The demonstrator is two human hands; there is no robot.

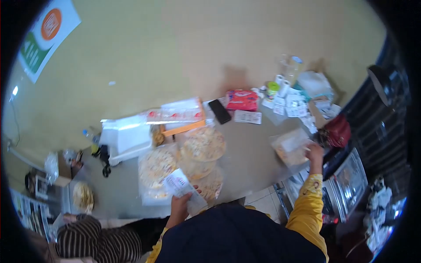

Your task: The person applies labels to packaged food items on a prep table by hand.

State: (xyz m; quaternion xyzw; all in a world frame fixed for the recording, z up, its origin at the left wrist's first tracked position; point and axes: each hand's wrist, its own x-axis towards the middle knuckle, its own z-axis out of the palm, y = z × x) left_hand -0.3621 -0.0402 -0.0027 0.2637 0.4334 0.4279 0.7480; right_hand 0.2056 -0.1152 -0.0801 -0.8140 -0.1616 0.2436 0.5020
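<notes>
My left hand (180, 205) is closed on a white printed paper label (177, 182), held over the near edge of the table. Beneath and beyond it lie several flat round pizzas in clear plastic bags, one pizza (160, 165) on the left and another pizza (204, 143) overlapping the rest. Far to the right, my right hand (314, 152) has its fingers bent at the edge of a clear bag (291, 147) with a pale label on it. Whether those fingers pinch the bag or only press on it cannot be made out.
A black phone (219, 111), a red packet (242, 100) and a white foam tray (127, 138) stand along the back. Scissors (105, 167) lie at the left. A dark red bag (338, 131) sits at the right edge. A person in a striped sleeve (81, 239) is at lower left.
</notes>
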